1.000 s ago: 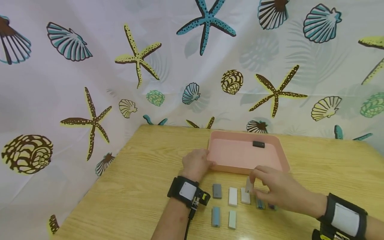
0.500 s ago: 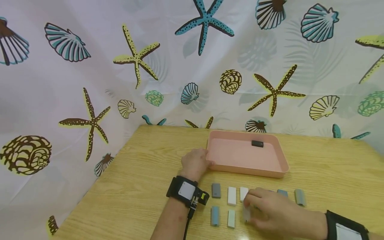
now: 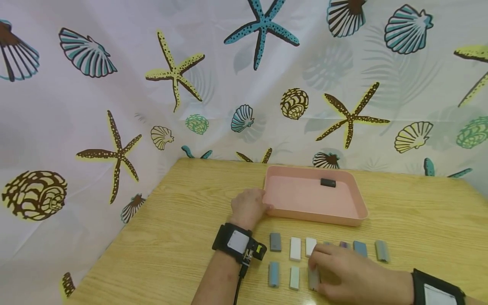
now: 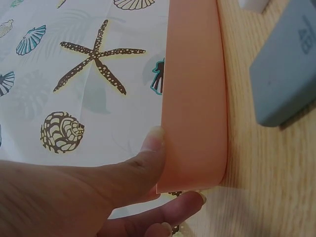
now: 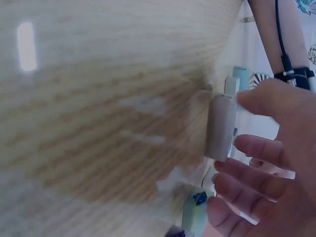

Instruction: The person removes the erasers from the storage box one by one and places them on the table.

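My left hand [image 3: 248, 208] grips the near left corner of a shallow pink tray [image 3: 316, 217]. In the left wrist view the thumb lies at the rim and the fingers are round the corner. In front of the tray, my right hand [image 3: 343, 271] pinches a greyish eraser [image 3: 314, 277] between thumb and fingers, low at the tabletop. That eraser [image 5: 220, 127] shows a rounded long side in the right wrist view. To its left are a pale green eraser [image 3: 294, 278] and a blue one [image 3: 273, 274]. Inside the tray lies a black eraser [image 3: 328, 182].
Behind the near row is another row: a dark grey eraser [image 3: 275, 242], a white eraser [image 3: 295, 248], another white eraser [image 3: 310, 246], a blue eraser [image 3: 360, 248] and a grey-green one [image 3: 381, 251]. Others are partly hidden by the right hand. A shell-print cloth [image 3: 213, 84] hangs behind the table.
The right hand has brought the greyish eraser from above the back row down toward me, to the near row beside the pale green one. The left hand has stayed at the tray corner.
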Demonstrator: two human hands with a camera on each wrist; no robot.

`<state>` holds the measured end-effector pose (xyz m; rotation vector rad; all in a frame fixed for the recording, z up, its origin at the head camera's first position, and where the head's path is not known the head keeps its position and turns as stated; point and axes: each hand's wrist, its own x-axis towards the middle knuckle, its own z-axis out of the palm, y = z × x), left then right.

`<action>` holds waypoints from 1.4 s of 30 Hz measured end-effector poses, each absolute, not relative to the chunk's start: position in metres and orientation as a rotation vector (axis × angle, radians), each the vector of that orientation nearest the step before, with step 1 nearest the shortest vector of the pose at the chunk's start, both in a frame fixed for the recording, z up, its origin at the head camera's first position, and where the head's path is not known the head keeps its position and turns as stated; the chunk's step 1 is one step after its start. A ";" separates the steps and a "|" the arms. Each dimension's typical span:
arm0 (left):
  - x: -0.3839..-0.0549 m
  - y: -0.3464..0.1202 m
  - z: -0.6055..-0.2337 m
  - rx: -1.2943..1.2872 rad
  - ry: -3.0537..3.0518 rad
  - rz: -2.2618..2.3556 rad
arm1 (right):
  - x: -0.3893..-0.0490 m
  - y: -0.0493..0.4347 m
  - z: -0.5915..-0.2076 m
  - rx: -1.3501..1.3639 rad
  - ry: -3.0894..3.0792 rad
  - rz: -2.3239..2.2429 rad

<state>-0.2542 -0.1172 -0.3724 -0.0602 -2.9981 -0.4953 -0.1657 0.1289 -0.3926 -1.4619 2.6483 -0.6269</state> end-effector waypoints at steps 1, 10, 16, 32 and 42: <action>-0.254 -0.117 -0.372 -0.056 -3.002 -0.499 | -0.168 0.129 -0.392 -1.461 2.657 -0.655; -0.255 -0.118 -0.371 -0.054 -3.017 -0.517 | -0.208 0.141 -0.381 -1.450 2.937 -0.758; -0.255 -0.117 -0.371 -0.061 -3.012 -0.523 | -0.236 0.156 -0.380 -1.334 3.059 -0.688; -0.254 -0.118 -0.371 -0.060 -3.004 -0.509 | -0.303 0.156 -0.368 -0.927 3.195 -0.472; -0.255 -0.118 -0.371 -0.055 -3.017 -0.476 | -0.335 0.157 -0.373 -0.702 3.201 -0.428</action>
